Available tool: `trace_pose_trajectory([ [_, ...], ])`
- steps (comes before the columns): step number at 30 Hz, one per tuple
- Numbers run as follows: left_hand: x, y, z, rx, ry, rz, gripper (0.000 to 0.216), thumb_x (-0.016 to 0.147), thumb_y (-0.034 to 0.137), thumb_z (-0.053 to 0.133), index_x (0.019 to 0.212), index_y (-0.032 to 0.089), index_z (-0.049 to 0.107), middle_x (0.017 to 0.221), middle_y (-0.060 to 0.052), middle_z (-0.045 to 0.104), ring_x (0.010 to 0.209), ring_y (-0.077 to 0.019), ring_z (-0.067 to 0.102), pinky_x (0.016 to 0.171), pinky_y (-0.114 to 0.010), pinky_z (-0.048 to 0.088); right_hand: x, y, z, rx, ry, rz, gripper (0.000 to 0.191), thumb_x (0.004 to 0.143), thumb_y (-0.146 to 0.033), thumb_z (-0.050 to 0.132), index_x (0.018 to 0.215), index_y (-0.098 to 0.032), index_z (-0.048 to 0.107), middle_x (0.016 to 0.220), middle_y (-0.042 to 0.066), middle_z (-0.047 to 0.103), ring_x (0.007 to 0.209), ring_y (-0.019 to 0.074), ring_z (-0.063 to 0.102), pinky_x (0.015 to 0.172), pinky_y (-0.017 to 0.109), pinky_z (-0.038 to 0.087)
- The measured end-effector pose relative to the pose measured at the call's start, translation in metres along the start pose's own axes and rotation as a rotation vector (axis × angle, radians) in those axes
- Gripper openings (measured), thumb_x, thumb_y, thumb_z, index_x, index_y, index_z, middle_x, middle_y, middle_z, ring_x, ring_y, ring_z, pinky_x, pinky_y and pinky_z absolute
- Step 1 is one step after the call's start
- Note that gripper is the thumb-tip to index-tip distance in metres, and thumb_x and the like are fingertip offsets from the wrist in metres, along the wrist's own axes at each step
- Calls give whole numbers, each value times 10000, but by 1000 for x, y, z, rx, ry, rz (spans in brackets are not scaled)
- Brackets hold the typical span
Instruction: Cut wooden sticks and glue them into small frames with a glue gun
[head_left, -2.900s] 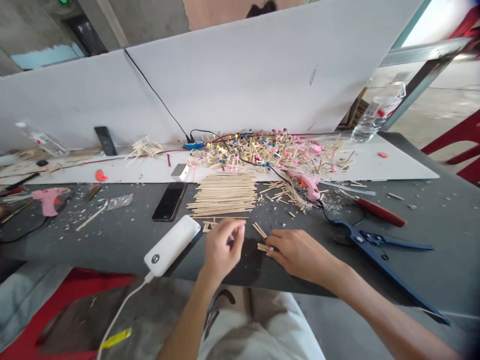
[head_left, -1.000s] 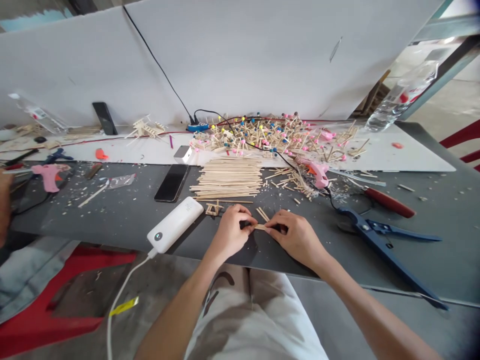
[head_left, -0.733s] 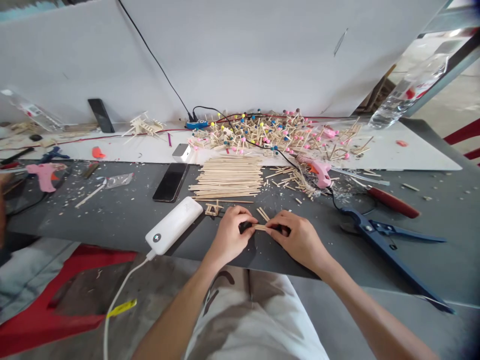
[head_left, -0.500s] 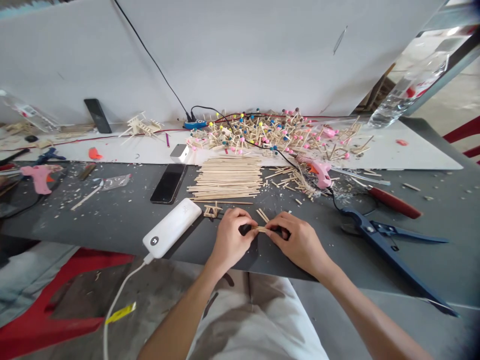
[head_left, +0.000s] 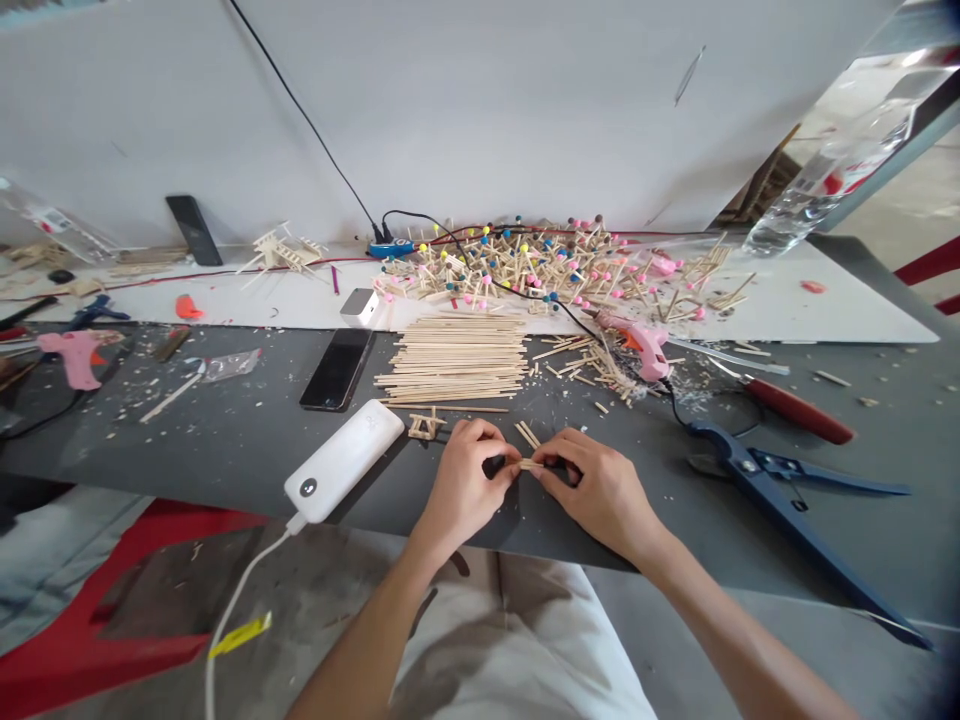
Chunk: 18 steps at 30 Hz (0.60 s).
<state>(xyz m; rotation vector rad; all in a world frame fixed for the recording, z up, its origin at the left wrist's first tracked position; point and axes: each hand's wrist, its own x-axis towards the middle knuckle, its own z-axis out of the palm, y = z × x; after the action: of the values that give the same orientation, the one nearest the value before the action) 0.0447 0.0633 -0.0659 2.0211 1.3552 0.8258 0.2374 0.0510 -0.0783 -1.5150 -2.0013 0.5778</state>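
Note:
My left hand [head_left: 463, 485] and my right hand [head_left: 596, 490] meet at the near edge of the dark table [head_left: 225, 440]. Both pinch the same short piece of wooden sticks [head_left: 529, 465], one hand at each end, with fingers curled. Just beyond the hands lie a few loose short sticks [head_left: 527, 434] and a small glued stick frame [head_left: 424, 425]. Behind those sits a neat stack of long wooden sticks [head_left: 454, 360].
A white power bank [head_left: 343, 460] with its cable lies left of my hands, a black phone [head_left: 337, 368] behind it. A pink glue gun [head_left: 645, 345] and blue long-handled cutters [head_left: 787, 490] are to the right. A heap of bead-tipped stick pieces [head_left: 540, 270] covers the white board.
Earlier my hands were apart, the left pinching in the air and the right on a stick piece on the table. They have come together on that one piece and hold it almost still.

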Motion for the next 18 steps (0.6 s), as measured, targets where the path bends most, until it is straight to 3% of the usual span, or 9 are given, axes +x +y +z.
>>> trace_pose_trajectory([
  [5,-2,1,1,7,14,2,122,827,99,694,843,213,735,927,-42,634,960,-214,565,879,-362,484,-2,0,3,-35,11,0,149,874,-332,672,1001,-260,705,898,3,685,648,129,599,617,256,436],
  [10,-3,0,0,16,19,16,144,841,87,667,857,215,731,933,-43,649,964,-217,567,884,-368,485,-1,2,4,-18,38,-13,115,887,-342,659,858,-236,691,887,13,672,592,117,550,604,266,433],
  [18,-5,0,-3,-31,31,-4,198,819,47,650,879,219,730,984,-46,666,986,-217,584,904,-367,492,-4,7,-1,106,41,3,75,878,-250,636,842,-227,699,844,25,646,592,121,537,604,265,462],
])
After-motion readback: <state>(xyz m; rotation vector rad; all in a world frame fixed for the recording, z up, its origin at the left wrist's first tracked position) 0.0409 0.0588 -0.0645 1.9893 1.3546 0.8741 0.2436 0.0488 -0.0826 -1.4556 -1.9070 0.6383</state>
